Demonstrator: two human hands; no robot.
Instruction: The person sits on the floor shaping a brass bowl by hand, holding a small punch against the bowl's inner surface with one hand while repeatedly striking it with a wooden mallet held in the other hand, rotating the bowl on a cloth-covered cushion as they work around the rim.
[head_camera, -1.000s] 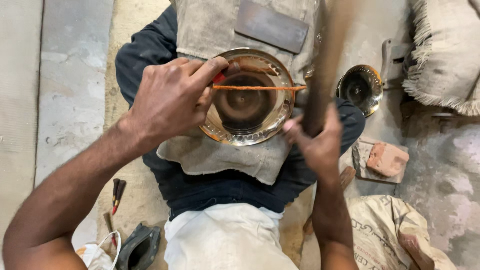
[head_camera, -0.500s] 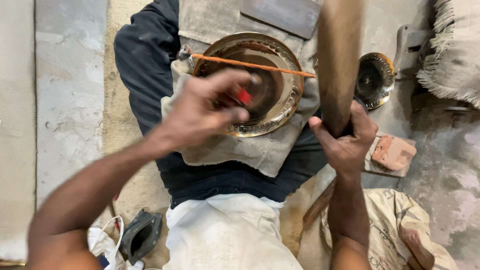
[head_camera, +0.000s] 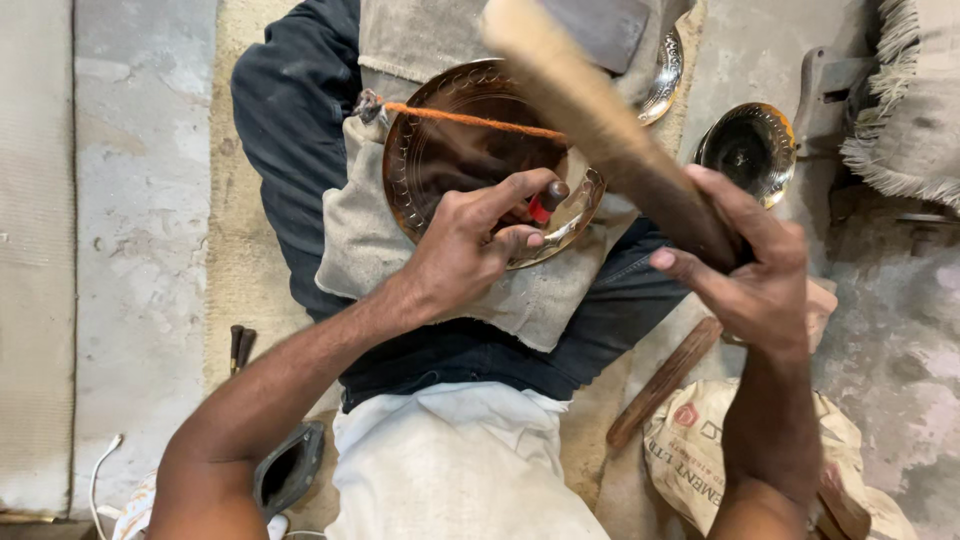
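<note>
On lap cloth (head_camera: 440, 250), brass plate (head_camera: 450, 150) sits mid-scene; left hand (head_camera: 470, 245) pinches small red-tipped tool (head_camera: 545, 200) against it, right hand (head_camera: 750, 270) grips raised wooden mallet (head_camera: 600, 130) at right.

only packaging here is a tan sack (head_camera: 700, 450) crumpled on the floor at bottom right, red logo and dark print on it, partly hidden behind the right forearm. no signs or screens
</note>
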